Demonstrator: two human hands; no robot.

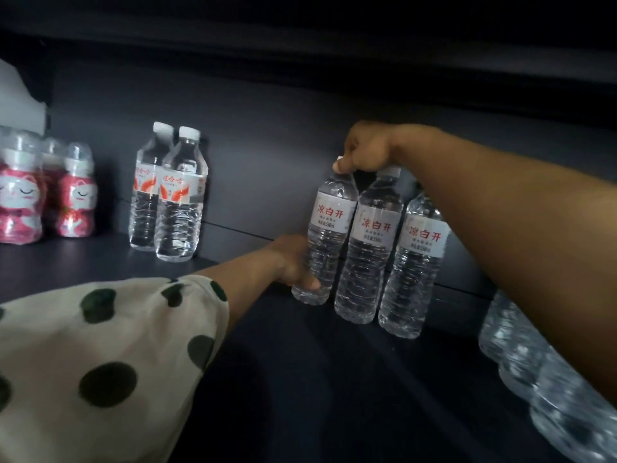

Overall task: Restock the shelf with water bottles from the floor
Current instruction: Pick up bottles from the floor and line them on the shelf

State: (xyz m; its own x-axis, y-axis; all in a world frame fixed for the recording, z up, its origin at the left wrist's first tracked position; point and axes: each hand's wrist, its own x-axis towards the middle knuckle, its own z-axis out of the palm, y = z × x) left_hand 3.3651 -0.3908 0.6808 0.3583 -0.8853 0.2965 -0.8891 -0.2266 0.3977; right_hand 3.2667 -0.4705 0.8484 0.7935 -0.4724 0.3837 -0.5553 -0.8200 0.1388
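Three clear water bottles with white labels and red lettering stand side by side on the dark shelf [334, 379]. My right hand [367, 148] grips the cap of the leftmost bottle [329, 235] from above. My left hand [293, 262] holds the same bottle low on its body, near the base. The middle bottle [370, 248] and the right bottle [417, 262] stand touching it, partly behind my right forearm.
Two other clear bottles with orange-red labels [167, 195] stand further left at the shelf's back. Red cartoon-printed bottles [30, 195] are at the far left. More clear bottles [534, 369] line the right edge. The upper shelf [300, 38] hangs close overhead.
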